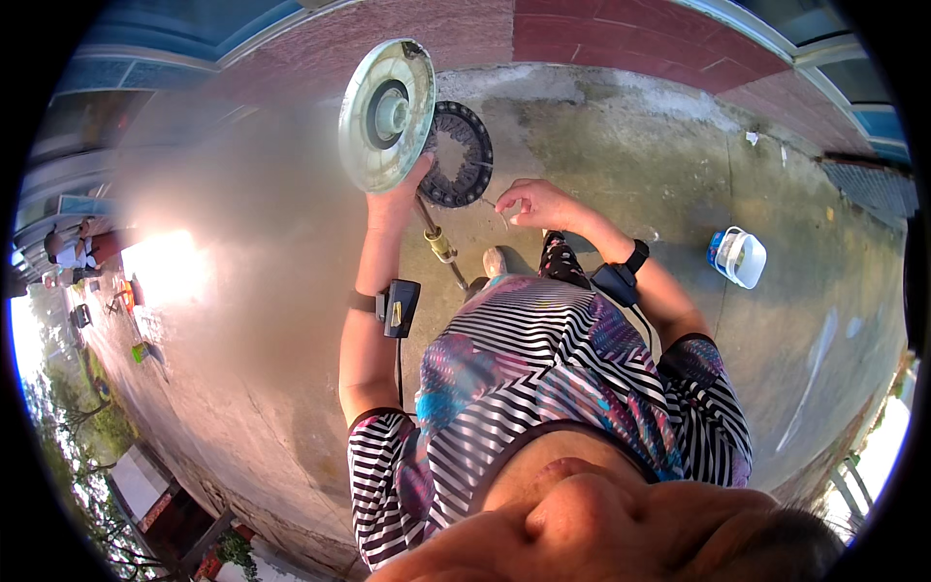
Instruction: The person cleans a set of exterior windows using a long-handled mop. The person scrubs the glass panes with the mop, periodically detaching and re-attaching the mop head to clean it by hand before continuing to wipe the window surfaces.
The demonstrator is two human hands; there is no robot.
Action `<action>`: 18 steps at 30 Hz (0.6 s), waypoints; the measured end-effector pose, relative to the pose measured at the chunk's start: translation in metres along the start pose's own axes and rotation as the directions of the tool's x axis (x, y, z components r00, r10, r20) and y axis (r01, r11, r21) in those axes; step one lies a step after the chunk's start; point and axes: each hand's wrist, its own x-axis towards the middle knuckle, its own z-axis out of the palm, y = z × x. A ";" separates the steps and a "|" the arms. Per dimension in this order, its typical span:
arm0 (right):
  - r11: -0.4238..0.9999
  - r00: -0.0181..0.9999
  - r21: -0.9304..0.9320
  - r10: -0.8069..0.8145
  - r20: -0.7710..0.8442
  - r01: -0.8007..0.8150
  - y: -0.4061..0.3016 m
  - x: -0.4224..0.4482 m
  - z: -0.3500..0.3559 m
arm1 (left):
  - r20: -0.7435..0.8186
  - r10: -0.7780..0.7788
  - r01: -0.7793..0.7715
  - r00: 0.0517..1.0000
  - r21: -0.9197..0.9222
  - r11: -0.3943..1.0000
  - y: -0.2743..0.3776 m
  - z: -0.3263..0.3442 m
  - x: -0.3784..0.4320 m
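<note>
My left hand (402, 190) grips the edge of a pale translucent plastic disc (360, 138) with a raised round hub, held up and tilted. Right of it is a black ring (485, 149) with studs around its rim and short, worn grey fibres inside, like a spin-mop head ring. A metal pole (425, 213) with a yellowish collar (439, 246) slants from beside my left hand towards my feet; whether it joins the ring is hidden. My right hand (542, 204) is just right of the ring, thumb and forefinger pinching a thin pale strand (505, 218).
A white plastic bucket (754, 260) with a blue label stands on the concrete floor (618, 305) to the right. Ahead is a red-tiled wall (618, 40). Far left, a person (76, 253) sits near small scattered objects, beside strong sun glare. White scraps (752, 137) lie near the wall.
</note>
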 end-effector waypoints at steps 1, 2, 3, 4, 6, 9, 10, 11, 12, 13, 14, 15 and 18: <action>0.976 0.998 -0.214 0.027 -0.049 -0.036 -0.004 -0.004 -0.003 | 0.001 -0.014 0.014 1.000 -0.041 0.999 0.000 -0.001 0.000; 0.989 0.990 -0.141 0.025 -0.142 -0.045 -0.009 -0.004 -0.004 | -0.006 -0.046 0.046 0.999 -0.054 0.998 -0.004 -0.002 -0.001; 0.997 0.972 -0.070 0.027 -0.235 -0.045 -0.025 0.001 -0.007 | 0.002 -0.025 0.025 1.000 -0.061 0.998 -0.009 -0.002 0.000; 0.999 0.944 0.002 0.036 -0.328 -0.037 -0.037 0.006 -0.008 | 0.010 -0.002 0.003 1.000 -0.066 0.998 -0.015 -0.004 0.002; 0.998 0.925 -0.057 -0.004 -0.380 -0.019 -0.051 0.018 -0.011 | 0.024 0.035 -0.034 0.999 -0.020 0.999 -0.016 -0.003 0.004; 0.976 0.934 -0.218 -0.089 -0.347 0.012 -0.044 0.040 -0.011 | 0.049 0.063 -0.068 0.997 0.089 0.994 -0.011 0.000 0.005; 0.959 0.942 -0.283 -0.120 -0.312 0.028 -0.040 0.045 -0.010 | 0.062 0.062 -0.068 0.996 0.093 0.993 -0.009 0.001 0.004; 0.943 0.934 -0.332 -0.150 -0.324 0.036 -0.035 0.045 -0.009 | 0.073 0.061 -0.068 0.995 0.097 0.993 -0.008 0.001 0.004; 0.924 0.927 -0.379 -0.182 -0.328 0.048 -0.036 0.045 -0.009 | 0.066 0.072 -0.075 0.995 0.050 0.996 -0.012 0.003 0.004; 0.903 0.919 -0.426 -0.215 -0.331 0.058 -0.037 0.044 -0.008 | 0.066 0.061 -0.064 0.996 0.052 0.997 -0.013 0.001 0.004; 0.916 0.921 -0.398 -0.191 -0.339 0.044 -0.039 0.043 -0.006 | 0.065 0.050 -0.053 0.997 0.053 0.997 -0.014 0.000 0.004; 0.928 0.924 -0.371 -0.163 -0.346 0.025 -0.042 0.039 -0.005 | 0.067 0.037 -0.041 0.997 0.051 0.998 -0.014 0.000 0.003; 0.916 0.930 -0.400 -0.138 -0.340 -0.010 -0.043 0.039 -0.003 | 0.073 0.059 -0.060 0.996 0.013 0.998 -0.021 0.000 0.006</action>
